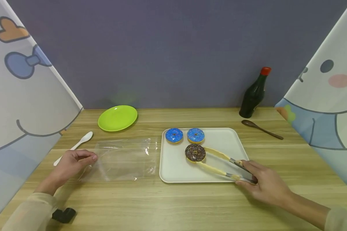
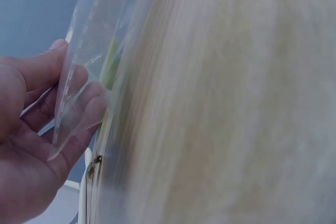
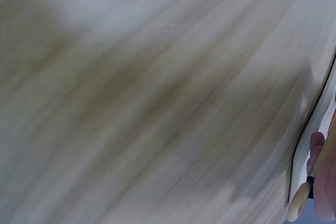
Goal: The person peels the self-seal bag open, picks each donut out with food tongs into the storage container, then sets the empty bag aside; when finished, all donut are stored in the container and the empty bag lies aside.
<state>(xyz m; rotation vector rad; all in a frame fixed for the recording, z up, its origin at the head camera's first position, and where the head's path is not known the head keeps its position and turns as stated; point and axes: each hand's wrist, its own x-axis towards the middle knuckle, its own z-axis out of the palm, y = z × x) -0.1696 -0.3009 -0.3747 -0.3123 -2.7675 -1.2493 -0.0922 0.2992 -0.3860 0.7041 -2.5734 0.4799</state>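
In the head view my right hand (image 1: 264, 183) grips a pair of tongs (image 1: 217, 152) with cream-coloured arms. The tongs' tips lie on either side of a chocolate donut (image 1: 195, 152) with sprinkles, over the white tray (image 1: 173, 173). Behind it on the tray sit two blue-iced donuts, a left one (image 1: 174, 135) and a right one (image 1: 195, 135). My left hand (image 1: 75, 163) pinches the edge of a clear plastic bag (image 1: 124, 160) lying left of the tray. The left wrist view shows the bag's film (image 2: 86, 77) between thumb and fingers. Only a sliver of the right hand shows in the right wrist view.
A green plate (image 1: 117, 118) and a white spoon (image 1: 82, 139) lie at the left. At the back right stands a dark bottle (image 1: 252, 94) with a red cap, a brown wooden spoon (image 1: 261, 129) before it. A black object (image 1: 64, 215) is near the left sleeve.
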